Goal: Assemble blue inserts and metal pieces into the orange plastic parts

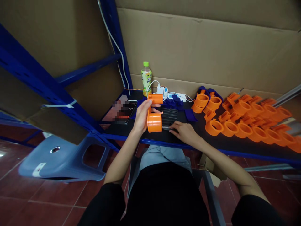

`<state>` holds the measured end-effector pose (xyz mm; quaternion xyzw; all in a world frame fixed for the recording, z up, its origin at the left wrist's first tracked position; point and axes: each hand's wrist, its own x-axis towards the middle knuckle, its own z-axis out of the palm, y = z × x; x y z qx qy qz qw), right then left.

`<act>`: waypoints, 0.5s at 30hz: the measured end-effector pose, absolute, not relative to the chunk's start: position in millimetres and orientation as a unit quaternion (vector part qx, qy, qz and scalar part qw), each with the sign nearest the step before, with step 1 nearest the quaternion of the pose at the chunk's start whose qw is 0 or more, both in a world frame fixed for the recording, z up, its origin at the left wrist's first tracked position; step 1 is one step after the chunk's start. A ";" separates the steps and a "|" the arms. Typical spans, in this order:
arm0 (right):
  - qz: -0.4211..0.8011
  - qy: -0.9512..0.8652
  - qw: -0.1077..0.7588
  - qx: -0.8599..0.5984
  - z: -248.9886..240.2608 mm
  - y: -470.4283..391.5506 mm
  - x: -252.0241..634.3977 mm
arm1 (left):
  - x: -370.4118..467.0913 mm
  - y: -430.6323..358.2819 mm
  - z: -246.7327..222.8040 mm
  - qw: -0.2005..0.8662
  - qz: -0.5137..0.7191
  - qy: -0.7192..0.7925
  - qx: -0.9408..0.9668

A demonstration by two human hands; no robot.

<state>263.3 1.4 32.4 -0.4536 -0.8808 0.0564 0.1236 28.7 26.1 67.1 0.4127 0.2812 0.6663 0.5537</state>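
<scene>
Over the black tabletop, my left hand [141,117] grips an orange plastic holder [154,122], a part with a wide ring at its lower end and a smaller block on top. A stack of dark flat strips [171,115] lies side by side just right of the holder. At the near end of these strips, my right hand [183,131] is closed, its thumb and fingers pinching the end of one dark strip. The hand's own fingers partly cover that strip.
Several matching orange holders [244,130] stand in rows to the right, with two orange pieces with blue straps [202,99] behind. A green-capped bottle [146,77], white chargers [161,90], blue fabric pieces [175,103] and a phone [127,112] lie nearby. A blue stool [63,157] stands left.
</scene>
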 end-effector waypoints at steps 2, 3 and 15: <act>0.022 -0.879 0.088 -0.467 28.6 -1.0 259.8 | 30.3 25.6 66.9 0.559 0.656 0.280 0.423; 0.015 -0.879 0.079 -0.470 28.2 -1.7 258.1 | 31.1 25.2 66.7 0.563 0.650 0.279 0.428; 0.157 -0.833 0.240 -0.473 42.7 7.4 266.4 | 32.4 24.1 66.1 0.586 0.626 0.284 0.429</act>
